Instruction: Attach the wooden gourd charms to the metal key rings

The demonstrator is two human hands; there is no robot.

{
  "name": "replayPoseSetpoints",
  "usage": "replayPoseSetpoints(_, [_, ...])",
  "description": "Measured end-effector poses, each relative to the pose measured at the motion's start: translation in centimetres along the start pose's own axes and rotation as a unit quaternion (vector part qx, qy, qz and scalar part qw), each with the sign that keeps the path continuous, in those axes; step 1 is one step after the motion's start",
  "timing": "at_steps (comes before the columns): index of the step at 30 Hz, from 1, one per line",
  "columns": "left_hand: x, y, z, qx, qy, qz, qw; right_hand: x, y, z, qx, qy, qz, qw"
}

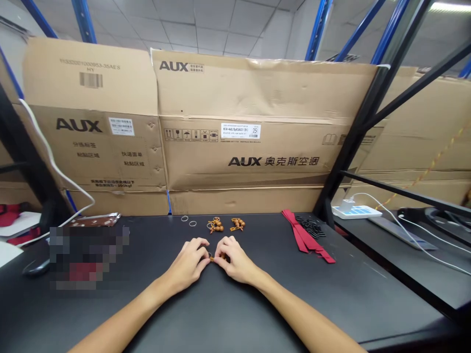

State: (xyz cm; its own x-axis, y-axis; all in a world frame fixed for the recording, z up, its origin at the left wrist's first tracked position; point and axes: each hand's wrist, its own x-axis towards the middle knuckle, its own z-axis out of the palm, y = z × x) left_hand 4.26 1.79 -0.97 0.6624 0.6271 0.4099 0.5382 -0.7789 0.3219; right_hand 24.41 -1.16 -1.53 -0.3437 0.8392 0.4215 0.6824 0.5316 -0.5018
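My left hand (pixel 189 261) and my right hand (pixel 235 259) meet low over the black table, both closed in a pinch. Between the fingertips shows a short orange-brown cord (pixel 211 259), with part of a small metal ring by my left fingers. Brown beads of the same pendant are partly hidden under my right hand. Just beyond the hands lie two wooden bead pendants on orange cords: one pendant (pixel 217 226) has a ring beside it, the other pendant (pixel 238 224) is to its right. Two loose metal rings, a far ring (pixel 184 218) and a nearer ring (pixel 193 223), lie to the left.
Red fabric strips (pixel 303 233) and a heap of black cords (pixel 312 226) are at the right. A blurred patch (pixel 88 255) covers things at the left, near a dark mouse (pixel 36 267). Cardboard (pixel 243 181) walls the back; a black frame post (pixel 344 147) rises at right.
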Motion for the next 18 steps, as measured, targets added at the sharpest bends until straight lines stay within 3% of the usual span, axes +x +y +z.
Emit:
replayPoseSetpoints(4, [0.07, -0.11, -0.06, -0.004, -0.014, 0.023, 1.000, 0.16, 0.41, 0.13, -0.044, 0.032, 0.044, 0.998])
replayPoseSetpoints(13, [-0.04, -0.16, -0.10, 0.006, 0.011, 0.025, 1.000, 0.01, -0.12, -0.31, 0.004, 0.008, 0.005, 1.000])
replayPoseSetpoints(18, [0.07, -0.34, -0.07, 0.006, -0.011, 0.052, 0.999, 0.21, 0.74, 0.23, -0.046, 0.035, 0.037, 0.998])
